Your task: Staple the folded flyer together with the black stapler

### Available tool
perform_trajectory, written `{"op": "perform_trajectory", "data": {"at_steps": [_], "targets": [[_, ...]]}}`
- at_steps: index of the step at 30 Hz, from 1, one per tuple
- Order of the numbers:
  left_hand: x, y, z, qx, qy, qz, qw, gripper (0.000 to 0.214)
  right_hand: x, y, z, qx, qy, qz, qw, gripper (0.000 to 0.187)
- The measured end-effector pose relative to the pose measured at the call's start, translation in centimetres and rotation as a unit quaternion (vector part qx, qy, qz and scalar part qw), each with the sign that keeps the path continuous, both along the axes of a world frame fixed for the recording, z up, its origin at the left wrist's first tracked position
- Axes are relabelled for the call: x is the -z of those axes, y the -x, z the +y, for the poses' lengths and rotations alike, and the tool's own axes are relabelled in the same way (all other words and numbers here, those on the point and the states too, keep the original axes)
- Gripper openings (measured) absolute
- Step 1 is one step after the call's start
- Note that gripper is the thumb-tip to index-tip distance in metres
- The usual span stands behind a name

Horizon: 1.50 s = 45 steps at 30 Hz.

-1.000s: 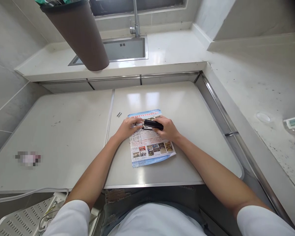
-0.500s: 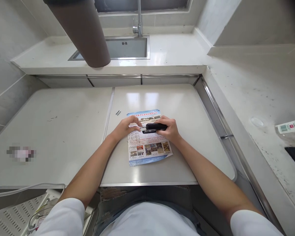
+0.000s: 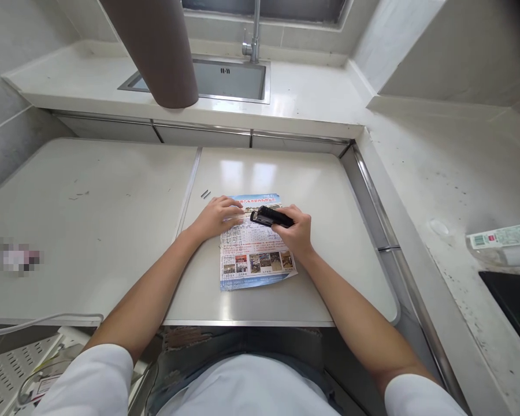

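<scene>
A black stapler (image 3: 272,216) is gripped in my right hand (image 3: 298,230), its front end pointing left over the printed flyer (image 3: 255,245). My left hand (image 3: 220,218) lies over the flyer's left edge with fingers stretched out and nothing in them, its fingertips close to the stapler's front. Printed photos and lines of text cover the flyer, and its lower right corner curls up. Two short staple strips (image 3: 205,194) lie on the white table (image 3: 320,179), just beyond my left hand.
Behind the table runs a counter with a sink (image 3: 236,81) and tap (image 3: 254,49). A brown column (image 3: 162,58) hangs down in front of it. On the right counter lie a labelled plastic bottle (image 3: 507,245) and a black tray (image 3: 509,294). A white rack (image 3: 17,370) stands lower left.
My left fingers have come away from the stapler's front and now lie extended on the flyer. The stapler has tilted in my right hand. The view has shifted slightly.
</scene>
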State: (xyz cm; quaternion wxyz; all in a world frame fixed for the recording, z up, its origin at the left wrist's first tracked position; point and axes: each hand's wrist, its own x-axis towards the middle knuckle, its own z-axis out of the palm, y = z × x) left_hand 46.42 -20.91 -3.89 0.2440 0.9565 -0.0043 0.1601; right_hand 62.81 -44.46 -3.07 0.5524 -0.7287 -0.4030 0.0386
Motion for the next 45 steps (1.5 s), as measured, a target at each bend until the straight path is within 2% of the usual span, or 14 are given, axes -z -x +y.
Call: {"op": "perform_trajectory", "data": {"at_steps": [3,9,15,21,24,26,28,31,33,35,37,41,45], "targets": [[0.5,0.1,0.3,0.013,-0.031,0.060,0.998,0.036,0.2,-0.4,-0.2,-0.010,0.008,0.002,1.000,0.032],[0.6,-0.4,-0.4,-0.005,-0.030,0.097,0.995,0.044,0.6,-0.4,0.0,-0.111,0.019,-0.001,0.994,0.031],[0.3,-0.5,-0.5,-0.009,-0.042,0.084,0.996,0.044,0.9,-0.6,0.3,-0.137,0.054,-0.021,0.989,0.030],[0.7,-0.5,-0.3,-0.006,-0.047,0.065,0.997,0.043,1.4,-1.1,0.3,-0.161,0.094,-0.043,0.982,0.027],[0.8,-0.5,-0.2,-0.014,-0.040,0.063,0.997,0.042,0.8,-1.7,0.2,-0.192,0.109,-0.045,0.974,0.033],[0.9,-0.6,-0.3,-0.014,-0.033,0.061,0.997,0.041,0.1,-2.3,-0.1,-0.221,0.122,-0.020,0.967,0.044],[0.9,-0.7,-0.3,-0.008,-0.021,0.060,0.998,0.041,-0.8,-3.2,-0.4,-0.223,0.125,0.021,0.967,0.040],[0.7,-0.6,-0.1,-0.016,0.026,0.060,0.998,0.043,-1.8,-4.5,-1.2,-0.131,0.116,0.087,0.981,0.033],[0.3,-0.4,0.1,-0.014,0.082,0.046,0.995,0.050,-2.3,-5.1,-1.7,-0.072,0.124,0.148,0.978,0.027],[-0.1,-0.2,0.2,0.010,0.136,0.017,0.990,0.063,-2.8,-5.4,-2.1,-0.061,0.141,0.230,0.961,0.023],[-0.5,0.0,0.1,0.041,0.160,-0.004,0.986,0.059,-3.2,-5.4,-2.4,-0.092,0.163,0.314,0.931,0.031],[-0.4,-0.3,-0.6,0.067,0.105,0.032,0.992,0.037,-3.5,-5.2,-2.5,-0.139,0.227,0.390,0.882,0.040],[0.0,-0.7,-0.8,0.069,0.073,0.049,0.994,0.026,-3.2,-5.4,-2.4,-0.135,0.234,0.405,0.874,0.038]]}}
